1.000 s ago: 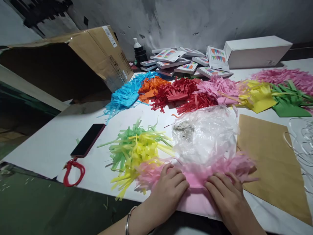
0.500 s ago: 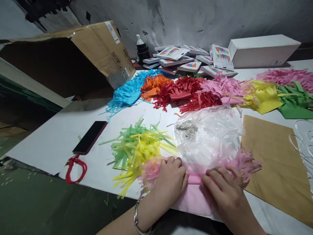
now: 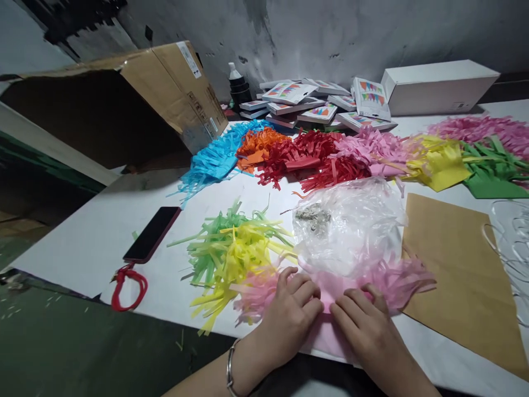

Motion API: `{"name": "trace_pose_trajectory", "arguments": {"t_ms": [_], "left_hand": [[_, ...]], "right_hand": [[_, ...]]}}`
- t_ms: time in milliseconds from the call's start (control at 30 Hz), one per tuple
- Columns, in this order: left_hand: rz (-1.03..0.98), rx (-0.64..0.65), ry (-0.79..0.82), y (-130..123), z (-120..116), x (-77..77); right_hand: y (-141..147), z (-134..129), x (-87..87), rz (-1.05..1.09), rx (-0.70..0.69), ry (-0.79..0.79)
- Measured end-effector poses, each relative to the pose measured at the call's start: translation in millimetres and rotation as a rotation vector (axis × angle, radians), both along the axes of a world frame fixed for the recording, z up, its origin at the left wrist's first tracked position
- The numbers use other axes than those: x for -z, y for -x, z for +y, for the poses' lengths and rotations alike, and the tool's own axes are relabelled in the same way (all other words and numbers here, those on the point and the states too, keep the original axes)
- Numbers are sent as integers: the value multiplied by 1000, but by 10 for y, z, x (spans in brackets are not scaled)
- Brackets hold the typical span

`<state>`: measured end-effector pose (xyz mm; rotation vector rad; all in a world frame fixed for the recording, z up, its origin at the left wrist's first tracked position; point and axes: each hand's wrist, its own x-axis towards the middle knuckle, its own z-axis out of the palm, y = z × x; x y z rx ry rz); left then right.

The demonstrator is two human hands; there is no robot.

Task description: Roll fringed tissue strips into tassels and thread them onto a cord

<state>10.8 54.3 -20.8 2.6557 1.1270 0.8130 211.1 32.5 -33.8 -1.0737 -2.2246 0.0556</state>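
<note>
Tissue paper, thin, pink and fringed at both ends (image 3: 334, 284), lies at the near side of the white-covered desk (image 3: 103, 231), directly beneath the fingers of both hands. Its long axis runs left to right, roughly along the desk's near edge and across the line of the forearms; a flat, unfringed part extends toward the person. The left hand (image 3: 289, 311), with a silver bangle (image 3: 230, 366) at its wrist, and the right hand (image 3: 370, 325) bear on the solid middle, their fingertips nearly meeting, so neither is clearly nearer. The fingers of each are bent and slightly spread, tips on the paper; the thumbs are largely hidden, and whether either hand pinches the sheet cannot be told. One fringe emerges to the left of the left hand, the other to the right of the right hand.

Surroundings: yellow paper strips (image 3: 243, 251) adjoin the left fringe, with pale green paper strips (image 3: 210, 242) just beyond them. A crumpled clear plastic bag (image 3: 351, 226) lies immediately behind the pink paper, farther from the person. A flat brown paper sheet (image 3: 458, 275) lies on the right, its left side next to the right fringe.
</note>
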Motion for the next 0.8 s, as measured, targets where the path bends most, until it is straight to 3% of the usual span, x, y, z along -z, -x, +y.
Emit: {"name": "trace_pose_trajectory", "arguments": {"t_ms": [167,267,533,667,800], "left_hand": [[66,52,55,103,-6,-13],[91,50,131,132,-36,-45],[222,-221,264,-7,-22,-97],[215,-217,288,-19,-1,-88],[115,-114,174,14,-15,-36]], "right_hand": [[-241,-123,130,46,-11,5],[-265,-169,147,90,68,40],[-96,-58,74,-66,377,43],[-50,-64,39,-9,217,5],[24,-67,53,18,54,47]]}}
